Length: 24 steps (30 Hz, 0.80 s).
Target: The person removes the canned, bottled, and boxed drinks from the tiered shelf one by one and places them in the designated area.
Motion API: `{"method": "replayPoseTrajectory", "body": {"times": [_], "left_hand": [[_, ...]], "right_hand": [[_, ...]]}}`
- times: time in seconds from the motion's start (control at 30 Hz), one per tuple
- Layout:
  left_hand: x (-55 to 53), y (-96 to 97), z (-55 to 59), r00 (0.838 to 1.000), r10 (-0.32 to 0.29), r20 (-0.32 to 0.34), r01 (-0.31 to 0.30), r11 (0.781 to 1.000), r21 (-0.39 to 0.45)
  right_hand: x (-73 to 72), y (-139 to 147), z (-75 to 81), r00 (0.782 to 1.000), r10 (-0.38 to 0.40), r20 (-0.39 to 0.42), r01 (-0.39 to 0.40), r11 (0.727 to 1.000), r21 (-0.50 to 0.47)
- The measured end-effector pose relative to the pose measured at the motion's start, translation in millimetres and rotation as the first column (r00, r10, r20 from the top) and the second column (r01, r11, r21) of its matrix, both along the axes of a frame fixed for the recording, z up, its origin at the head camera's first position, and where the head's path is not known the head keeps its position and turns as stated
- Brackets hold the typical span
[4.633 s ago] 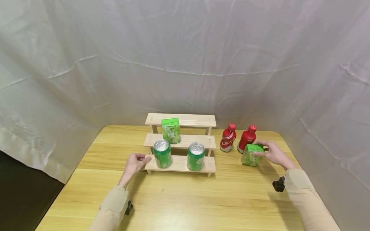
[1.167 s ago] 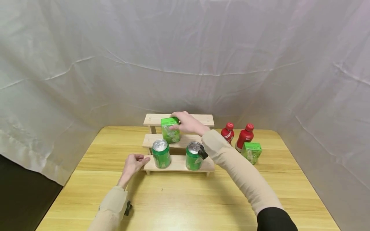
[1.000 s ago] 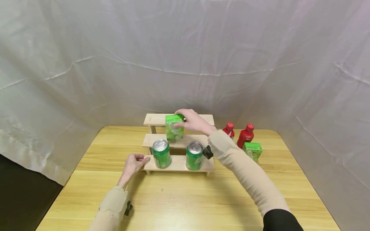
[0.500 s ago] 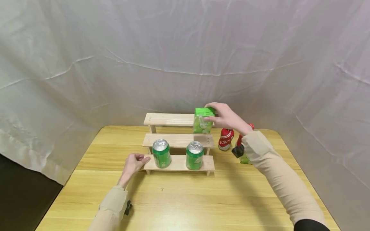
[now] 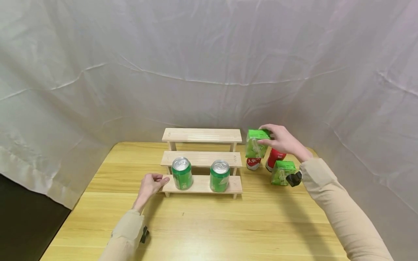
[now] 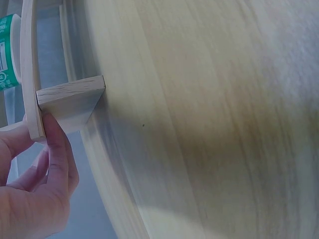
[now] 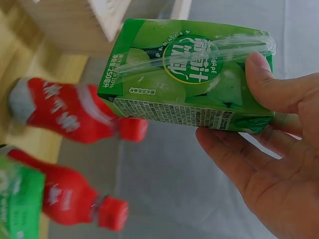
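My right hand [image 5: 282,139] grips a green juice box [image 5: 256,145] near its top, raised in front of the red bottles. In the right wrist view, a clear straw [image 7: 194,55] runs along the box's face, with the thumb on that face and the fingers beneath. At the left end of the three-tier wooden shelf [image 5: 202,135], my left hand [image 5: 151,186] pinches the lowest board. The left wrist view has its thumb and fingers on either side of that board's end [image 6: 34,114]. Two green cans [image 5: 183,177] stand upright on the lowest tier.
A second green juice box [image 5: 281,175] stands on the wooden table [image 5: 209,224], right of the shelf. Behind it are two red bottles, one [image 5: 273,161] partly covered by my hand, the other [image 5: 253,164] by the held box. Grey cloth [image 5: 209,72] hangs behind.
The right hand went from the second juice box to the one on the middle tier, lifted it off and carried it right, beyond the shelf. The left hand stayed on the lowest board.
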<state>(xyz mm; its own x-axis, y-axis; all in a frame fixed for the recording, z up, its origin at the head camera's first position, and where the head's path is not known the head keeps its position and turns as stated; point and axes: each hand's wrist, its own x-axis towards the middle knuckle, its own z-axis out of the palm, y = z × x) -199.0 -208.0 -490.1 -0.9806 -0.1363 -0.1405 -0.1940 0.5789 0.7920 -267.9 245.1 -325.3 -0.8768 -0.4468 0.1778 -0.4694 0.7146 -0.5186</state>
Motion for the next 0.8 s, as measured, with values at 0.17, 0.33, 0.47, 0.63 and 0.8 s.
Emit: {"method": "replayPoseTrajectory", "body": {"times": [0.17,0.33,0.47,0.63,0.8], "left_hand": [[0.7,-0.1,1.5,1.000,-0.008,0.000,0.008,1.000,0.009],[0.1,-0.4,0.6,1.000,-0.005,0.007,0.005,1.000,0.020],[0.8,0.4,1.0,1.000,0.000,0.014,-0.001,0.999,0.038],[1.2,-0.1,0.7,1.000,-0.007,0.004,0.007,0.999,0.035],[1.3,-1.0,0.4,1.000,-0.007,0.006,0.007,0.999,0.034]], "right_hand": [[-0.7,10,-19.2,1.000,-0.014,0.016,0.014,1.000,0.011],[-1.4,14,-40.7,1.000,-0.018,0.012,0.018,0.999,0.029],[-0.8,17,-59.8,0.999,-0.026,0.027,0.025,0.999,0.047],[-1.0,18,-80.8,0.998,-0.034,0.044,0.032,0.999,0.033],[-0.6,18,-94.1,0.999,-0.040,0.023,0.039,0.999,0.031]]}}
